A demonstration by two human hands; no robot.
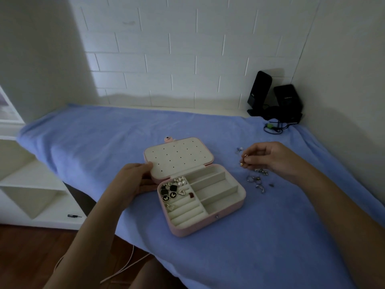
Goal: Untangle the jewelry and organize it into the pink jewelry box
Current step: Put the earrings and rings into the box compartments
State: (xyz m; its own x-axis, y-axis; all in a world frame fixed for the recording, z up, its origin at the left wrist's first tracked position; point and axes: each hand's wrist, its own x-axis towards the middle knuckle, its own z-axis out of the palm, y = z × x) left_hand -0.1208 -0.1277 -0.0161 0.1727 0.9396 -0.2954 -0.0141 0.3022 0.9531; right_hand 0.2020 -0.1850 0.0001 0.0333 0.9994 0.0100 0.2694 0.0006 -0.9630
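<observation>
On a blue towel-covered surface (pixel 93 142), an open pink jewelry box (pixel 187 231) lies near centre, the left hand (pixel 133 181) gripping its lid edge. To the right, the right hand (pixel 273 159) pinches a small gold earring (pixel 242 162) in its fingers (pixel 255 154), beside loose silver rings (pixel 257 181). Black speakers (pixel 273 97) stand far right against a white brick wall (pixel 166 49).

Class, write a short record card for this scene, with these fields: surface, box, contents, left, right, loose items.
surface: blue cloth
box: pink jewelry box, open, with its lid swung back
contents: earrings in the left section; the long right compartments look empty
left: left hand holds the box's left side near the hinge
right: right hand pinches a small gold piece in its fingers
loose items: rings and small pieces on the cloth to the right of the box
</observation>
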